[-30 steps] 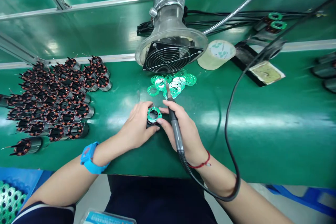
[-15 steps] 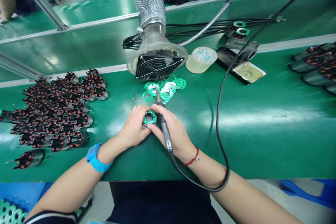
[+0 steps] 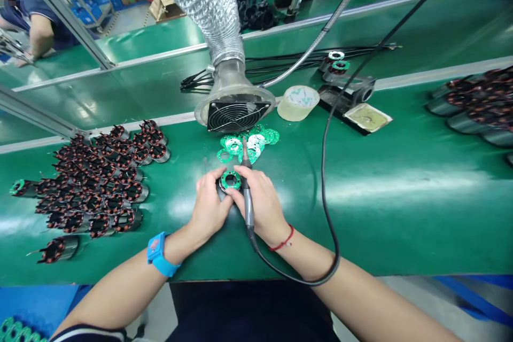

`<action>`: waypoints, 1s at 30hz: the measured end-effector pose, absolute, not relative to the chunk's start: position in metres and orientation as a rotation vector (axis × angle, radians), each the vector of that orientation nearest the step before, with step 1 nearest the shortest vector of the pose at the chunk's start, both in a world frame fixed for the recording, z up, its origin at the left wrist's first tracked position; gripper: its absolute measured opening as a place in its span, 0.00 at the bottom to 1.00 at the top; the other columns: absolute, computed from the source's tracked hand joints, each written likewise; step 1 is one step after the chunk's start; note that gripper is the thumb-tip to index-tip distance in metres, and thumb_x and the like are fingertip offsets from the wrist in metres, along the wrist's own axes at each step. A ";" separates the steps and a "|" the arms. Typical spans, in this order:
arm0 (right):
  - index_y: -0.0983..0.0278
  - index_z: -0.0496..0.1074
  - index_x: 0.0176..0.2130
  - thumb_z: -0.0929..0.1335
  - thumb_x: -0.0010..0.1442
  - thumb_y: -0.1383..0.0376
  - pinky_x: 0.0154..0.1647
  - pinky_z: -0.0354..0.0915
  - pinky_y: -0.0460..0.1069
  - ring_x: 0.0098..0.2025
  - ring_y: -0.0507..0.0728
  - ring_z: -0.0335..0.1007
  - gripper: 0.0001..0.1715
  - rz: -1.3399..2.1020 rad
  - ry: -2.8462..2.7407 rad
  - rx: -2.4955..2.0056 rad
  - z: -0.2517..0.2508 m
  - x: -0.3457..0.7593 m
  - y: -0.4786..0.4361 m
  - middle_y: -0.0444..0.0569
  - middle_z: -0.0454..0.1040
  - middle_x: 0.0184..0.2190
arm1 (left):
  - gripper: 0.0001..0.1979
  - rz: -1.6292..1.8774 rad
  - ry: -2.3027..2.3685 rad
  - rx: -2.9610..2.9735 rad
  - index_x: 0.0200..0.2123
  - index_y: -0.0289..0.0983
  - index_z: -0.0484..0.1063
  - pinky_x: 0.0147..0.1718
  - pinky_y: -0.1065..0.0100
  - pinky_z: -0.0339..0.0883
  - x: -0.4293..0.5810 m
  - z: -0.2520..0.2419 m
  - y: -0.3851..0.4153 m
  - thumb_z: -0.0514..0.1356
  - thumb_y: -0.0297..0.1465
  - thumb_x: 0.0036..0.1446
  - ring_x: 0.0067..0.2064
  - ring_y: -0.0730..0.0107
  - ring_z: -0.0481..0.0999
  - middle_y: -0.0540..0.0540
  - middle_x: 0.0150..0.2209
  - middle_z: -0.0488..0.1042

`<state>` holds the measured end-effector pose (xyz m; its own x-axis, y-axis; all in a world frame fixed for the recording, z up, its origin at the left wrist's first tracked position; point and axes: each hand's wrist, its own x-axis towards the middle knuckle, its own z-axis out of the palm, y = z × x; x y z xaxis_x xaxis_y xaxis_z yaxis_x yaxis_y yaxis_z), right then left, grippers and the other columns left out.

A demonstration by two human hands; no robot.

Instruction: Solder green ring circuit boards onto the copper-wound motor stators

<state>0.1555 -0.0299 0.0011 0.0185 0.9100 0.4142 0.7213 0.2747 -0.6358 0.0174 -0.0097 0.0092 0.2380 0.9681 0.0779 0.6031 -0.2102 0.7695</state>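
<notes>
Okay, both hands at bench centre, on one wound core with a green ring board on its top face; core sits between the two hands, just in front of the loose boards, ring facing up toward the camera; left hand is curled round its left side, fingers at the far edge, thumb at the near edge, so it's closed on the core; right hand has thumb and forefinger tips at the ring's right edge and also carries the soldering iron; can't tell exactly which fingers clamp the handle; iron points away from the body, tip over the pile of loose ring boards, apart from the core; can't tell if the tip touches a board.

Iron's cable loops over the right forearm, then up to the top right; blue strap on left wrist, red bracelet on right.

Around it: fan hood hangs just behind the loose boards, on a foil duct; tape roll right of the hood; further right, a black holder with a yellowish pad, two ring-topped cores behind it; big batch of wound cores at left, one core lying apart at its near side; second batch at far right; co-worker top left, beyond the frame.
</notes>
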 end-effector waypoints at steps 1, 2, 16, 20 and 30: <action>0.62 0.66 0.54 0.64 0.65 0.58 0.43 0.67 0.57 0.42 0.62 0.70 0.19 0.307 -1.746 -1.496 0.001 0.155 -0.029 0.54 0.76 0.42 | 0.23 0.783 1.432 1.848 0.54 0.36 0.62 0.59 0.47 0.59 0.018 0.009 -0.010 0.59 0.26 0.55 0.58 0.54 0.67 0.38 0.55 0.70; 0.62 0.66 0.54 0.64 0.65 0.58 0.43 0.67 0.57 0.42 0.62 0.70 0.19 0.316 -1.745 -1.497 0.000 0.154 -0.028 0.54 0.75 0.42 | 0.22 0.803 1.420 1.803 0.54 0.36 0.63 0.59 0.48 0.59 0.019 0.009 -0.009 0.59 0.26 0.54 0.58 0.54 0.68 0.38 0.55 0.70; 0.60 0.68 0.53 0.64 0.63 0.61 0.46 0.67 0.57 0.43 0.61 0.73 0.18 0.038 -1.646 -1.456 0.047 0.231 0.001 0.51 0.79 0.42 | 0.28 0.609 1.261 2.130 0.58 0.37 0.60 0.60 0.45 0.59 0.012 0.009 0.004 0.63 0.32 0.55 0.59 0.49 0.68 0.35 0.56 0.69; 0.66 0.71 0.51 0.62 0.60 0.65 0.44 0.66 0.58 0.43 0.65 0.73 0.21 -0.172 -1.697 -1.664 0.039 0.276 0.042 0.57 0.78 0.40 | 0.27 0.680 1.366 2.078 0.57 0.38 0.62 0.60 0.50 0.60 0.001 0.019 0.012 0.63 0.33 0.55 0.60 0.52 0.68 0.37 0.58 0.69; 0.63 0.70 0.52 0.62 0.63 0.59 0.40 0.68 0.58 0.37 0.64 0.75 0.20 -0.236 -1.654 -1.479 0.023 0.311 0.045 0.55 0.80 0.38 | 0.21 0.623 1.951 1.953 0.50 0.35 0.66 0.53 0.59 0.66 -0.028 0.096 0.147 0.65 0.34 0.55 0.52 0.58 0.74 0.40 0.50 0.74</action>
<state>0.3115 0.0447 0.0233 0.0955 0.7088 0.6989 0.8763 0.2732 -0.3968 -0.0279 0.1472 0.0961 -0.0222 0.9961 0.0851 0.8611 -0.0242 0.5079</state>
